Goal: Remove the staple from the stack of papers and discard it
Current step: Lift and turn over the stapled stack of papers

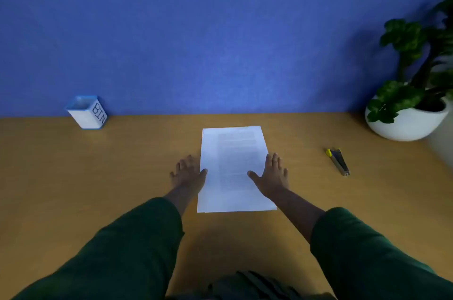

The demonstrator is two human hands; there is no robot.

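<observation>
Both hands are lying flat and holding nothing: the left hand [188,173] is resting on the wooden desk [98,177] just beside the left edge of the stack of papers [234,169], its thumb touching that edge, while the right hand [272,176] is lying with straight fingers over the right edge, thumb on the sheet. The stack is sitting in the middle of the desk, in front of the person, its long axis running away from them toward the blue wall, leaning slightly to the left at the far end. The staple itself is too small to make out. A staple remover [339,161] with a yellow tip is lying well apart to the right, and a small white container marked BIN [87,112] is standing far to the left by the wall. To do this step well, one hand should probably be pinning the sheets while the other is fetching the remover.
</observation>
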